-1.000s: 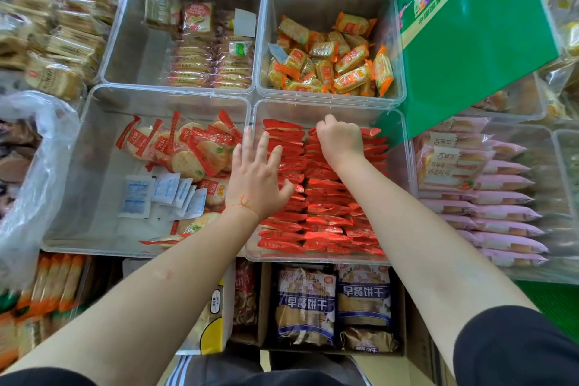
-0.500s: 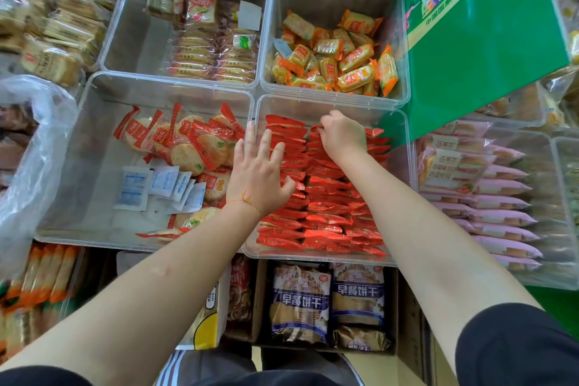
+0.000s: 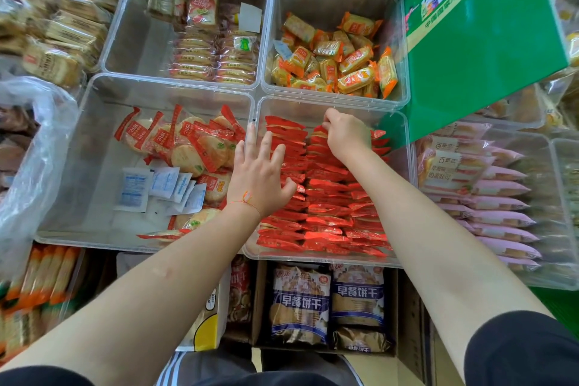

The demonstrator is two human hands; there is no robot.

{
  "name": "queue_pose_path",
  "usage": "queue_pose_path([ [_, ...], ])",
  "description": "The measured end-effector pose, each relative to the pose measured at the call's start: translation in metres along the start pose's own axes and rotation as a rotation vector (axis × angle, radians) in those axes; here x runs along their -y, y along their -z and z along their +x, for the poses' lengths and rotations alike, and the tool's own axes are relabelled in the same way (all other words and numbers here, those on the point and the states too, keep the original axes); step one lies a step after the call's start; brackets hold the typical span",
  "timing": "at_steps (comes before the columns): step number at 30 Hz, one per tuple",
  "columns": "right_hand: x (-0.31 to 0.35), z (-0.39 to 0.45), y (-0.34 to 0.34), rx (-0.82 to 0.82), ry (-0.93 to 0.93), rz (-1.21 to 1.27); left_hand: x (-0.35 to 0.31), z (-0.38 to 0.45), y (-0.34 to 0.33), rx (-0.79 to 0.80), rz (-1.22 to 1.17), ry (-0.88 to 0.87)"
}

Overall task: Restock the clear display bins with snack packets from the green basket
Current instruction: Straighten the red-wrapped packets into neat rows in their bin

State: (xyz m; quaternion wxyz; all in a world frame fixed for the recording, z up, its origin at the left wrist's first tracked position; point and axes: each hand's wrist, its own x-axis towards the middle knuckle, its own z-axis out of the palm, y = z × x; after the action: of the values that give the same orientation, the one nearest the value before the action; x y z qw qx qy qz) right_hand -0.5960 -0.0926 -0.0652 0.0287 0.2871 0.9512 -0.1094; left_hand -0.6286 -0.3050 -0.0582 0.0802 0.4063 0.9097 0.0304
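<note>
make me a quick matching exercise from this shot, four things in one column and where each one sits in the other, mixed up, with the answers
Things
1. left hand
2. right hand
3. orange packets
4. white sachets

Places
A. loose pile in the far right clear bin
B. far end of the red packet rows, fingers curled down into them
C. floor of the near left clear bin, beside round cracker packets
D. fingers spread over the left side of the red packet rows

Pairs: 1-D, 2-B, 3-A, 4-C
</note>
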Motion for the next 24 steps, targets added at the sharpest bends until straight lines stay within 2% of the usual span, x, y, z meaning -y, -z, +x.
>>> queue_pose_path([
  [6, -0.001, -0.007, -0.006, -0.018, 0.153, -0.195, 0.0, 0.0, 0.0, -0.005, 0.001, 0.0],
  [11, -0.012, -0.015, -0.006, -0.098, 0.086, -0.205, -0.001, -0.001, 0.001, -0.005, 0.005, -0.002],
  [15, -0.007, -0.017, -0.008, -0.157, 0.248, -0.17, 0.0, 0.0, 0.0, -0.005, 0.014, -0.005],
  [19, -0.002, -0.011, -0.006, -0.085, 0.196, -0.018, 0.0, 0.0, -0.001, -0.009, -0.001, 0.0],
  [24, -0.01, -0.01, 0.0, -0.004, 0.178, 0.033, 0.0, 0.0, -0.002, -0.015, -0.016, -0.006],
])
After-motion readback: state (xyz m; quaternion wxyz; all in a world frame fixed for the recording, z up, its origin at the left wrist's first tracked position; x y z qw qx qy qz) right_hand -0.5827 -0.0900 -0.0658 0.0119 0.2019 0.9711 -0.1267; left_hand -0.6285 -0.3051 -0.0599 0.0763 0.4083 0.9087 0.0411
